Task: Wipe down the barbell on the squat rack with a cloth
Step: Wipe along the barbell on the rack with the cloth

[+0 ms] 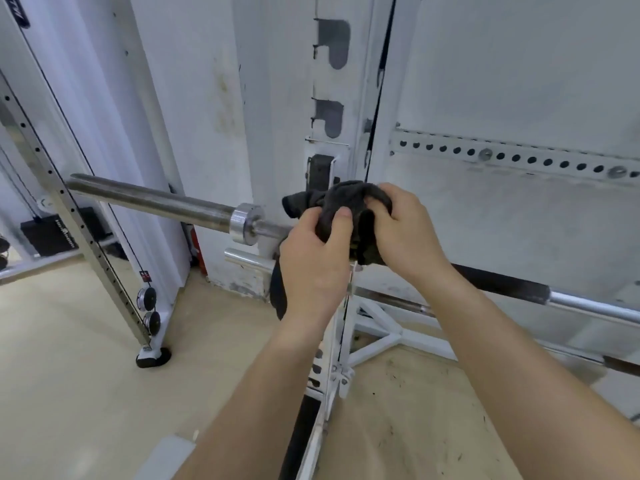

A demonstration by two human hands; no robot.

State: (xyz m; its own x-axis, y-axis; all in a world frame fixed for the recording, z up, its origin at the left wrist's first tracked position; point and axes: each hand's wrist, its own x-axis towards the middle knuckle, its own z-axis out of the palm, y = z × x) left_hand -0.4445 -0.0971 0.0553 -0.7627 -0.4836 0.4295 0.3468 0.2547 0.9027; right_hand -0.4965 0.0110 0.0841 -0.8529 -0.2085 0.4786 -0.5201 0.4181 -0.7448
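A steel barbell (149, 200) lies across the white squat rack (332, 341), its sleeve pointing left and its shaft running down to the right. A dark grey cloth (341, 202) is bunched over the shaft just right of the collar. My left hand (313, 265) grips the cloth from the near side, thumb on top. My right hand (398, 226) holds the cloth's right part, fingers curled into it. The shaft under the cloth is hidden. A flap of the cloth hangs below my left hand.
A white wall stands right behind the rack, with a perforated rail (519, 157) on it. A cable machine upright (79, 237) with pulleys stands at the left. A second bar (394, 301) lies low behind the rack. The floor is tan.
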